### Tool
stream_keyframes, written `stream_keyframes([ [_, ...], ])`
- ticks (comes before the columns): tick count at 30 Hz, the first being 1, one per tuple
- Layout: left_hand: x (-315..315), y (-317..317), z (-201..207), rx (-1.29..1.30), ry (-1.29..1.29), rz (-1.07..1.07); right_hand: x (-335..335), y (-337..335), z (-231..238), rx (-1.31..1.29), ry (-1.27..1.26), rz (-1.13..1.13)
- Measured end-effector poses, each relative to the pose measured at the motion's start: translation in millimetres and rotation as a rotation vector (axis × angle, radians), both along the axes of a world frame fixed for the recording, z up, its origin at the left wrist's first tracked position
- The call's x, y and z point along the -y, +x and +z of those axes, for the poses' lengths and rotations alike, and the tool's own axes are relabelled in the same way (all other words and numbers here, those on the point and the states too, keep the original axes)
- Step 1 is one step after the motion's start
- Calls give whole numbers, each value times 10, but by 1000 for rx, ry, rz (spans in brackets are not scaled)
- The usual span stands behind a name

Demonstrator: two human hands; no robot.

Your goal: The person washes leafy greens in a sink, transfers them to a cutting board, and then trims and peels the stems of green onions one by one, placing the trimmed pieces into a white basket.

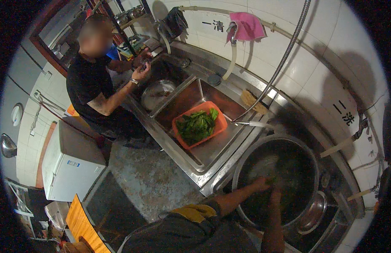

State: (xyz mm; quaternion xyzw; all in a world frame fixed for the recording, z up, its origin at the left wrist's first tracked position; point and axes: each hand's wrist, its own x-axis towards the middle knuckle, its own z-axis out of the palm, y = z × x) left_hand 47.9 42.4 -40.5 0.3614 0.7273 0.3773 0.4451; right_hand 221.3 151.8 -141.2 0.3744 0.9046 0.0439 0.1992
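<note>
A large round metal basin (pixel 242 168) with dark, murky water stands in the right-hand sink. Both my hands are over it, near its middle. My left hand (pixel 261 184) seems closed, with a bit of leafy greens (pixel 272 180) at its fingertips. Close beside it, my right hand (pixel 276 195) points down toward the water; its fingers are lost in shadow. Left of the basin, an orange plastic basket (pixel 222 122) filled with leafy greens (pixel 197 126) sits in the middle sink.
Across the sinks at the left, a co-worker (pixel 92 76) in black handles something small over the far sink (pixel 151 110). A metal hose (pixel 284 57) hangs down beside a yellowish sponge (pixel 253 102). A metal bowl (pixel 317 211) lies right of the basin. A white chest freezer (pixel 73 162) stands behind.
</note>
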Motion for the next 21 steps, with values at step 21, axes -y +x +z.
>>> stream_keyframes([
  [21, -160, -653, 1040, 692, 300, 208, 558, -604, 1999, -1055, -1368, -772],
])
